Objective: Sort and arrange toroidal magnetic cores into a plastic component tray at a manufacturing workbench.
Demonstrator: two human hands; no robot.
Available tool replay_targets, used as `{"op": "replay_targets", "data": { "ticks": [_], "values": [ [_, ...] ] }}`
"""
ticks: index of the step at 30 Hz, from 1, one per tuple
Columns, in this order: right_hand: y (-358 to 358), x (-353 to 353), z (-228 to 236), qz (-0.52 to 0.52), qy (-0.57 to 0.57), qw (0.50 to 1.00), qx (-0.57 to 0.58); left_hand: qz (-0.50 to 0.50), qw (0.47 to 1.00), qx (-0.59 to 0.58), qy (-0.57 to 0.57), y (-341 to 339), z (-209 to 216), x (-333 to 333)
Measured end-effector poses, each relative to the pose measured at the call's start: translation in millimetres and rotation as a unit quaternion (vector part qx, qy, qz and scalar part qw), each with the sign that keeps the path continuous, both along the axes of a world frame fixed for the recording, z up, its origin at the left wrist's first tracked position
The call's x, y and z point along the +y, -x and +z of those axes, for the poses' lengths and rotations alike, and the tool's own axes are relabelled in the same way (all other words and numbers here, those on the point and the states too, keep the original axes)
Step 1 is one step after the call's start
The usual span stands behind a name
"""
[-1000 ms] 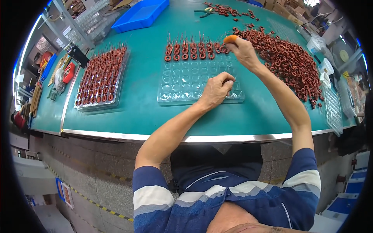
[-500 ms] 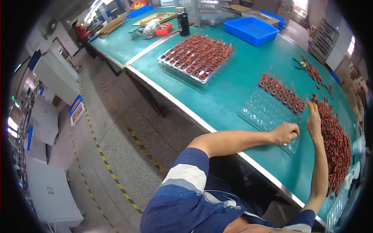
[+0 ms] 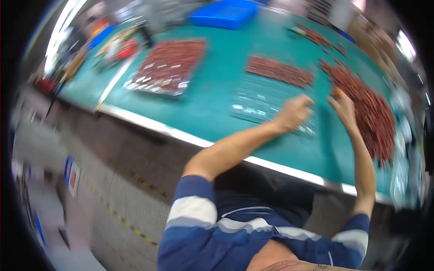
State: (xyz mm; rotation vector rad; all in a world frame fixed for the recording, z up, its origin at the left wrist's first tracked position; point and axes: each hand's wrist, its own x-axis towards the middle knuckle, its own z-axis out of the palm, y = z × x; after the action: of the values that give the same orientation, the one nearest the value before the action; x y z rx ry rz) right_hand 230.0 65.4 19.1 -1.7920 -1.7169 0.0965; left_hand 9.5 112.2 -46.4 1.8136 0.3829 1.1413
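My left hand hovers at the right end of a clear plastic tray, its fingers curled in; whatever they may hold is hidden. Red-brown ring-shaped parts fill the tray's far rows, while its nearer round pockets show bare plastic. My right hand is at the left edge of a long heap of the same red-brown parts. Something orange shows at its fingertips. Motion blur smears those fingers, so their grip cannot be made out.
A filled stack of clear trays stands left on the green table. Behind are a blue bin, a red box and a dark bottle. Loose parts lie at the far right; clear plastic trays sit near right.
The view has swung right, shifting the table leftward in the picture, with blur. My left hand has lifted a little from the tray's near end; my right hand has come to the heap's edge.
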Motion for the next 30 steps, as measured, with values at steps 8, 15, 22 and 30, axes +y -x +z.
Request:
{"op": "replay_targets", "data": {
  "ticks": [8, 15, 22, 30],
  "values": [
    [63, -22, -8, 0.073, 0.024, 0.918, 0.389, 0.014, 0.994, 0.054, -0.096, -3, 22, -10],
    [54, -41, 6, -0.045, 0.115, 0.960, 0.252, -0.038, 0.991, -0.011, 0.125, 3, 21, -3],
    [65, -38, -5, 0.078, -0.019, 0.939, 0.334, -0.101, 0.987, 0.064, 0.110, 5, 32, -17],
    [57, -38, -12, -0.020, -0.233, 0.966, -0.112, -0.077, 0.990, 0.052, 0.109, -4, 30, -14]
  ]
}}
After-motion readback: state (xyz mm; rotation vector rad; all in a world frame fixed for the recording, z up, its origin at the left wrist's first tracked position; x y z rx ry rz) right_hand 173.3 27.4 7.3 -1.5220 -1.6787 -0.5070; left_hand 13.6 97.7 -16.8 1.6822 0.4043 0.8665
